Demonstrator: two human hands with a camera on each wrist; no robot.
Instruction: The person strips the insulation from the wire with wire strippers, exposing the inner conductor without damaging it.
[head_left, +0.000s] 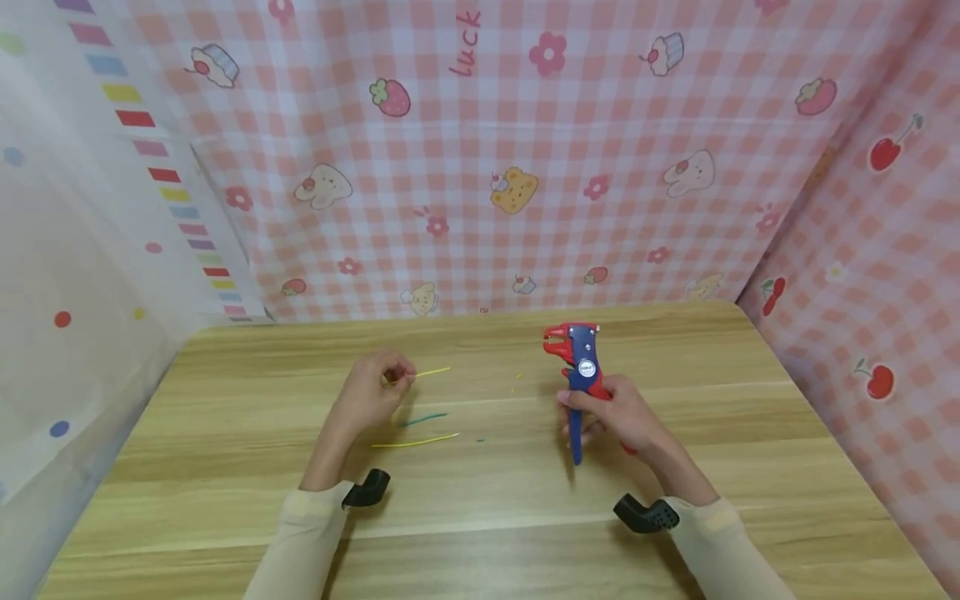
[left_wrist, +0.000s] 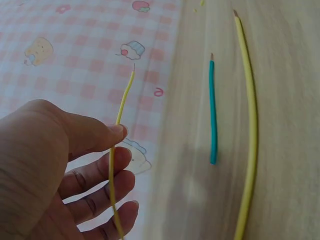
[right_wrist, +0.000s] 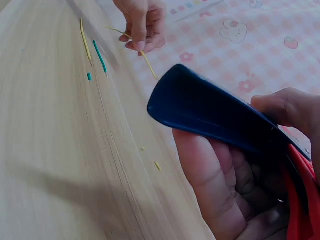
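My left hand (head_left: 375, 388) pinches a thin yellow wire (left_wrist: 126, 95) between thumb and forefinger; bare metal shows at its tip in the left wrist view. In my right hand (head_left: 617, 410) I hold a red and blue wire stripper (head_left: 583, 354) by its handles, its red nose up and facing left. Below the left hand on the table lie a short green wire (left_wrist: 213, 112) and a thicker yellow wire (left_wrist: 251, 112), each with a bared end. The wire stripper and the held wire are well apart.
Small yellow insulation scraps (right_wrist: 158, 165) and a green scrap (right_wrist: 89, 76) lie on the wooden table (head_left: 480, 533) between the hands. A pink checked cloth (head_left: 465, 225) hangs behind the table, with another cloth (head_left: 862, 275) at the right side.
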